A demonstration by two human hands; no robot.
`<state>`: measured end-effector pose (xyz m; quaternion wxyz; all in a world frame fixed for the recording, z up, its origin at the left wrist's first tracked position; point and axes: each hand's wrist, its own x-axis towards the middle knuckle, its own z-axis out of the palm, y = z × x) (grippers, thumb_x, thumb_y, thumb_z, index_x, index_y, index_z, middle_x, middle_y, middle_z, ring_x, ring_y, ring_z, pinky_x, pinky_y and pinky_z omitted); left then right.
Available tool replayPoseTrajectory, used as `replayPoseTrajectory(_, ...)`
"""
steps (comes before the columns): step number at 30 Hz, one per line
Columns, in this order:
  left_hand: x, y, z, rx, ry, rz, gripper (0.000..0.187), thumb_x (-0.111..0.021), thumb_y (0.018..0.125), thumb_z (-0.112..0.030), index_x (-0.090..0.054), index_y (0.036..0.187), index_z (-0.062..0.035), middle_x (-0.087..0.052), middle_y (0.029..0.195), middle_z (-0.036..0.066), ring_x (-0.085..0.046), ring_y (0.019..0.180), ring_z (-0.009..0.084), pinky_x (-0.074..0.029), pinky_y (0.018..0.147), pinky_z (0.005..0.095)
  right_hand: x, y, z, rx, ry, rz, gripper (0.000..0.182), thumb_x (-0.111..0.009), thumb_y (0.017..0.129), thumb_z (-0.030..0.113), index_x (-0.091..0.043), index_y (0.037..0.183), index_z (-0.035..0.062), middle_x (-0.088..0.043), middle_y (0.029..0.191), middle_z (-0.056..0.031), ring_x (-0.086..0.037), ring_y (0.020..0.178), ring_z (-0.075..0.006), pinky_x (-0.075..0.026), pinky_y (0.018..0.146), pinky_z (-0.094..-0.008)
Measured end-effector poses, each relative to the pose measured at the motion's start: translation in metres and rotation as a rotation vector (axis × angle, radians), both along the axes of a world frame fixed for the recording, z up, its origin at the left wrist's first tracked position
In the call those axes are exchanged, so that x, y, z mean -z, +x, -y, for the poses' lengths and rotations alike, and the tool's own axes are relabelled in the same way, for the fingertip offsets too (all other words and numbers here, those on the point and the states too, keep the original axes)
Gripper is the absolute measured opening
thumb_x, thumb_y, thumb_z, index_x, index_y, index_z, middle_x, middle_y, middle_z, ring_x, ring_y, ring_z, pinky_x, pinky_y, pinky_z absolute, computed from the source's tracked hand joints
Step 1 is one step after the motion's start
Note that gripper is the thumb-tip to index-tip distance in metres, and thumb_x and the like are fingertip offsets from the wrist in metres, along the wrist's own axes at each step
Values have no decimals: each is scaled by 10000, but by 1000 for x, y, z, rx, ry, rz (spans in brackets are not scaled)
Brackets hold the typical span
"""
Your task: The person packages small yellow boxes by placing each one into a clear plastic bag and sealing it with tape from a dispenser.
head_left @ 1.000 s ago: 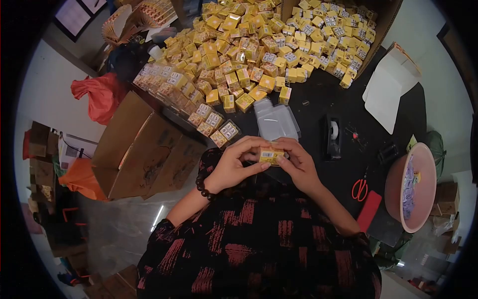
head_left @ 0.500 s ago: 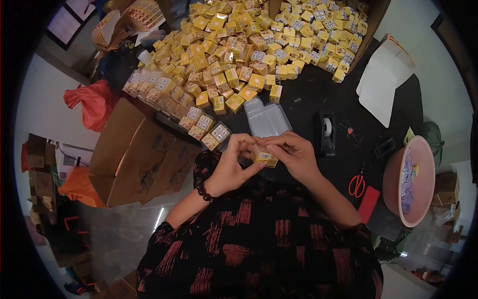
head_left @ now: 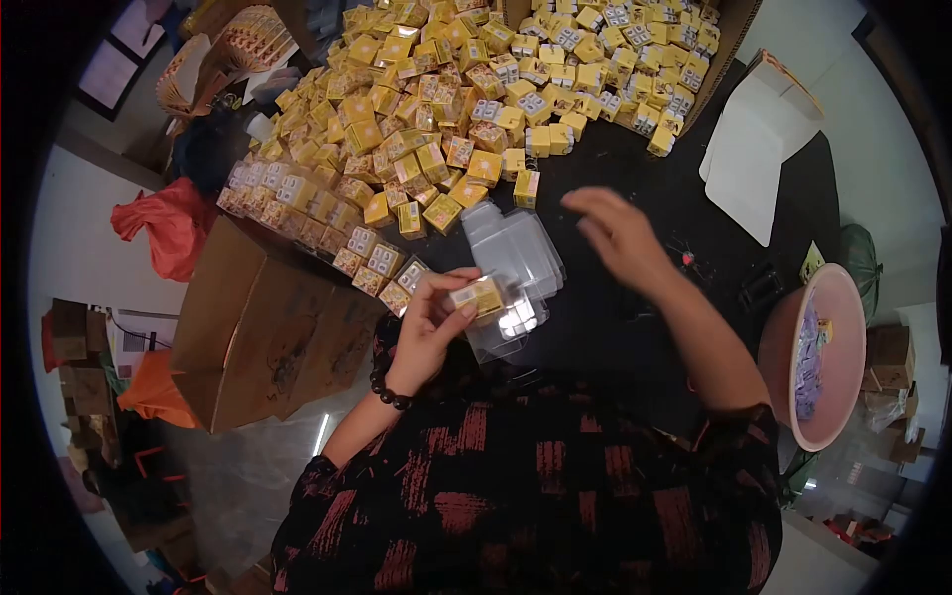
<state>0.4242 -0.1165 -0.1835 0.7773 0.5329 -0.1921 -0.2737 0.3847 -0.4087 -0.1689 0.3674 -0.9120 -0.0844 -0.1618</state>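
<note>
While the left hand [head_left: 428, 327] pinched one small yellow box [head_left: 478, 296] by its side faces — light, stiff card, likely crushable — the right hand [head_left: 623, 236] hovered open-fingered, empty.

Small box [head_left: 478, 295]: yellow with a white label panel, held in the left hand [head_left: 428, 327]. Table [head_left: 605, 317]: black. Box heap [head_left: 456, 89] at the table's far side: yellow and orange, many with white printed panels. Sleeves [head_left: 516, 238] just beyond the small box: clear, glossy. Carton [head_left: 268, 317] left of the table: plain brown. Bag [head_left: 164, 223] beyond the carton: red. Bowl [head_left: 783, 357] at the table's right edge: pink, contents pale purple. Sheet [head_left: 754, 159] beyond the bowl: white. Shirt [head_left: 526, 496]: black with red brush-stroke checks. Bracelet [head_left: 387, 392]: dark beads.
</note>
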Motion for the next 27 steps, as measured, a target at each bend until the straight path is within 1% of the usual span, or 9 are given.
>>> replayPoseTrajectory(5,21,2,-54,232,146,-305,400,-633,809,71,-432,1126,-68,-515,1083,58,-560,996,131,-479,829,261,56,68,161,418,-903,-3,403,-551,779,16,-589,1176,75,-524,1291,-60,-485,1161,-259,-456,885,-377)
replayPoseTrajectory(9,8,24,-89,755,501,23,710,-659,721,38,-330,1344,-45,-518,1083,43,-512,1014,115,-432,867,257,69,79,209,298,-1109,-5,376,-534,803,60,-594,1173,91,-502,1317,-38,-460,1187,-232,-445,888,-374)
replayPoseTrajectory(12,33,36,-103,871,382,-111,674,-647,716,39,-340,1312,-34,-550,1109,65,-515,1033,118,-419,892,264,63,83,209,204,-1069,12,371,-566,824,104,-590,1194,94,-544,1251,-71,-484,1144,-264,-432,915,-393)
replayPoseTrajectory(14,35,41,-104,933,323,-172,656,-642,714,39,-345,1295,-28,-566,1121,77,-516,1043,120,-413,904,268,60,75,193,322,-441,-242,383,-588,853,149,-568,1229,74,-581,1183,-101,-527,1093,-256,-428,932,-376)
replayPoseTrajectory(15,28,41,-90,879,272,-163,657,-647,716,52,-347,1295,-27,-555,1147,88,-527,1065,150,-408,929,289,54,69,181,324,-444,-239,383,-588,853,149,-568,1229,74,-581,1183,-101,-527,1093,-256,-428,932,-376)
replayPoseTrajectory(17,14,37,-61,833,216,-155,658,-653,717,64,-348,1294,-25,-543,1173,99,-537,1086,181,-403,953,310,37,50,144,199,602,-392,446,-597,863,190,-526,1261,3,-597,1149,-139,-572,1058,-233,-426,954,-353)
replayPoseTrajectory(18,8,33,-47,693,218,-159,662,-675,729,41,-349,1301,-29,-557,1160,88,-537,1093,172,-414,944,305,29,38,125,205,600,-391,446,-597,863,190,-526,1261,3,-597,1149,-139,-572,1058,-233,-426,954,-353)
replayPoseTrajectory(20,-5,28,-20,494,227,-76,703,-705,749,9,-329,1342,-32,-567,1157,73,-533,1109,170,-425,941,305,9,15,84,-58,1199,-358,560,-587,837,177,-431,1319,-62,-577,1188,-144,-564,1107,-241,-406,1000,-340)
replayPoseTrajectory(27,-26,10,22,139,404,607,704,-725,761,-62,-391,1381,-67,-490,1233,108,-506,1134,245,-414,966,336,-40,-49,-42,-177,1458,-438,511,-545,895,179,-380,1344,-2,-582,1133,-185,-654,952,-313,-550,835,-386)
